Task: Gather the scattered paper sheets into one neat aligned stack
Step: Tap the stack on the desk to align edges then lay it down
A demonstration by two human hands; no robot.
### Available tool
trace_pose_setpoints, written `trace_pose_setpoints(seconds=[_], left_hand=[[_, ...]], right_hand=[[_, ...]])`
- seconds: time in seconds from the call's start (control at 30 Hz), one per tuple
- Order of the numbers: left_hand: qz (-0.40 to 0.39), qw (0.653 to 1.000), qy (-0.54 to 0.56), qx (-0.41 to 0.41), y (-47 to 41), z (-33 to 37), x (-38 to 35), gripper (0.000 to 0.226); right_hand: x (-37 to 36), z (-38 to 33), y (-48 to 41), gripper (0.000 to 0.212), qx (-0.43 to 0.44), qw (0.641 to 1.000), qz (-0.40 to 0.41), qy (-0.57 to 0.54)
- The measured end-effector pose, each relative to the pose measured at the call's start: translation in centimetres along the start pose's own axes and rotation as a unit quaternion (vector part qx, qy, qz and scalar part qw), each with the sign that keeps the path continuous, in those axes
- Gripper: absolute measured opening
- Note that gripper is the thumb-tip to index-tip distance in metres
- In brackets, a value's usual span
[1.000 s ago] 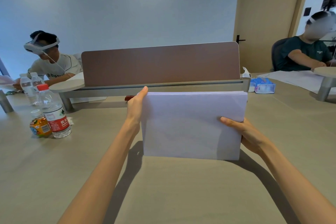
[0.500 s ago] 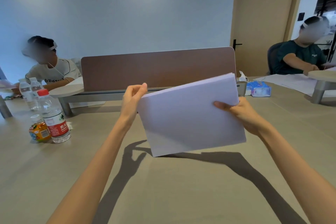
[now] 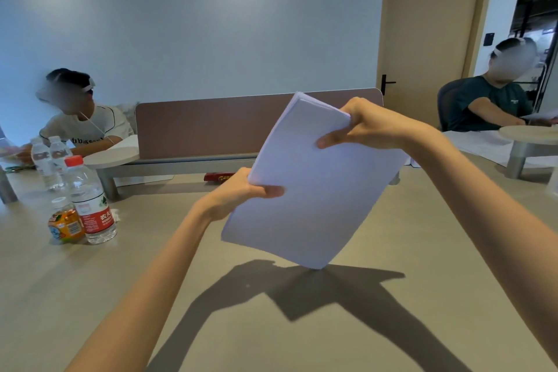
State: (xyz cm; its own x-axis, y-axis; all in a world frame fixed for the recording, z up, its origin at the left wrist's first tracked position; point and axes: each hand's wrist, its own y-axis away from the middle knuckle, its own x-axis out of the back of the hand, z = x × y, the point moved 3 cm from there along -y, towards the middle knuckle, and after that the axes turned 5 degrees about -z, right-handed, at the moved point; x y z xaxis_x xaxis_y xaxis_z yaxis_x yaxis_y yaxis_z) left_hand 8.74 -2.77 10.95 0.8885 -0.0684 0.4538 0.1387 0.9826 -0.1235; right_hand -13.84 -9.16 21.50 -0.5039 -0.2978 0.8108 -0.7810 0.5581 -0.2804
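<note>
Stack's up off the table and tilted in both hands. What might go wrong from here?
1. The thick stack of white paper sheets hangs tilted in the air, pinched only at its edges by the left hand and right hand; sheets may slide and fan out.
2. Its low corner sags unsupported, so tapping it on the beige table might crumple it.

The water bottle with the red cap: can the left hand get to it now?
Probably not yet. The left hand is gripping the paper stack together with the right hand. The table between it and the water bottle looks free, so it must only let go first.
</note>
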Motion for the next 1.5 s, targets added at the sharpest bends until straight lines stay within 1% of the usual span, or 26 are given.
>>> trace_pose_setpoints(seconds=[0.1, 0.17, 0.2, 0.27, 0.3, 0.33, 0.37, 0.43, 0.47, 0.5, 0.57, 0.6, 0.63, 0.67, 0.7, 0.73, 0.77, 0.83, 0.9, 1.0, 1.1, 1.17, 1.23, 1.33, 1.4, 1.5], left_hand=[[0.019, 0.999, 0.049, -0.006, 0.2, -1.2, -1.0, 0.036], [0.046, 0.997, 0.059, -0.024, 0.3, -1.8, -1.4, 0.027], [0.060, 0.996, 0.062, -0.033, 0.4, -2.1, -1.6, 0.026], [0.085, 0.993, 0.070, -0.044, 0.5, -2.7, -2.0, 0.035], [0.096, 0.992, 0.075, -0.044, 0.5, -2.9, -2.3, 0.036], [0.106, 0.990, 0.080, -0.044, 0.6, -3.2, -2.4, 0.034], [0.116, 0.989, 0.088, -0.040, 0.7, -3.5, -2.6, 0.029], [0.129, 0.984, 0.119, -0.032, 0.9, -4.4, -2.6, 0.022], [0.135, 0.980, 0.142, -0.027, 1.0, -4.8, -2.6, 0.021], [0.140, 0.976, 0.166, -0.019, 1.2, -5.3, -2.6, 0.023], [0.145, 0.967, 0.209, 0.000, 1.4, -6.3, -2.7, 0.038], [0.145, 0.964, 0.222, 0.004, 1.5, -6.5, -2.8, 0.041], [0.143, 0.962, 0.231, 0.004, 1.6, -6.6, -3.0, 0.041], [0.140, 0.961, 0.237, 0.002, 1.7, -6.6, -3.1, 0.039], [0.136, 0.960, 0.245, 0.000, 1.6, -6.6, -3.2, 0.039], [0.133, 0.960, 0.248, -0.003, 1.6, -6.5, -3.3, 0.039], [0.131, 0.960, 0.249, -0.006, 1.5, -6.4, -3.3, 0.039], [0.131, 0.961, 0.244, -0.010, 1.3, -5.7, -3.0, 0.036], [0.129, 0.962, 0.240, -0.014, 0.9, -4.7, -2.7, 0.036], [0.116, 0.965, 0.234, -0.025, 0.7, -3.7, -2.2, 0.039], [0.088, 0.969, 0.232, -0.019, 1.1, -4.9, -3.1, 0.042], [0.080, 0.968, 0.236, -0.012, 1.4, -5.8, -4.2, 0.048], [0.087, 0.968, 0.234, -0.008, 1.3, -5.7, -4.8, 0.047], [0.100, 0.969, 0.226, -0.011, 1.1, -4.0, -3.9, 0.041], [0.116, 0.965, 0.235, -0.032, 0.9, -3.4, -2.9, 0.040], [0.120, 0.967, 0.221, -0.036, 1.1, -4.4, -3.0, 0.041]], right_hand=[[-0.4, -0.8, -0.6, 0.022, -0.005, 0.998, 0.007, 0.069], [-0.7, -1.4, -0.6, 0.024, -0.005, 0.993, 0.015, 0.117], [-1.0, -1.7, -0.7, 0.023, -0.005, 0.991, 0.022, 0.132], [-1.2, -1.9, -0.7, 0.021, 0.001, 0.986, 0.056, 0.159], [-1.2, -1.7, -0.7, 0.024, 0.011, 0.979, 0.087, 0.183], [-1.1, -1.4, -0.8, 0.033, 0.032, 0.968, 0.124, 0.217], [-1.1, -0.7, -0.9, 0.048, 0.058, 0.951, 0.161, 0.256], [-1.3, 1.1, -0.7, 0.088, 0.092, 0.917, 0.239, 0.305], [-1.4, 2.0, -0.3, 0.103, 0.091, 0.906, 0.285, 0.298], [-1.8, 2.8, 0.3, 0.113, 0.087, 0.900, 0.331, 0.272], [-3.1, 4.6, 1.4, 0.119, 0.068, 0.902, 0.397, 0.157], [-4.2, 5.9, 1.7, 0.118, 0.049, 0.917, 0.392, 0.059], [-5.3, 6.9, 1.9, 0.113, 0.025, 0.932, 0.357, -0.065], [-6.5, 7.8, 2.0, 0.104, 0.004, 0.934, 0.298, -0.197], [-7.7, 8.5, 2.1, 0.090, -0.013, 0.926, 0.228, -0.301], [-8.7, 9.0, 2.2, 0.074, -0.033, 0.915, 0.171, -0.363], [-9.4, 9.1, 2.2, 0.059, -0.048, 0.909, 0.137, -0.390], [-9.7, 8.3, 2.1, 0.038, -0.052, 0.895, 0.116, -0.427], [-8.9, 7.3, 1.8, 0.030, -0.035, 0.876, 0.119, -0.466], [-7.7, 6.8, 1.9, 0.030, -0.014, 0.858, 0.127, -0.498], [-9.4, 8.0, 2.8, 0.033, -0.027, 0.868, 0.118, -0.482], [-11.2, 8.8, 3.3, 0.033, -0.050, 0.867, 0.135, -0.477], [-11.8, 8.9, 3.4, 0.031, -0.065, 0.862, 0.167, -0.474], [-10.7, 8.1, 2.9, 0.029, -0.050, 0.855, 0.190, -0.481], [-9.9, 7.7, 2.8, 0.028, -0.030, 0.845, 0.195, -0.498], [-10.4, 8.1, 3.3, 0.032, -0.026, 0.850, 0.181, -0.494]])
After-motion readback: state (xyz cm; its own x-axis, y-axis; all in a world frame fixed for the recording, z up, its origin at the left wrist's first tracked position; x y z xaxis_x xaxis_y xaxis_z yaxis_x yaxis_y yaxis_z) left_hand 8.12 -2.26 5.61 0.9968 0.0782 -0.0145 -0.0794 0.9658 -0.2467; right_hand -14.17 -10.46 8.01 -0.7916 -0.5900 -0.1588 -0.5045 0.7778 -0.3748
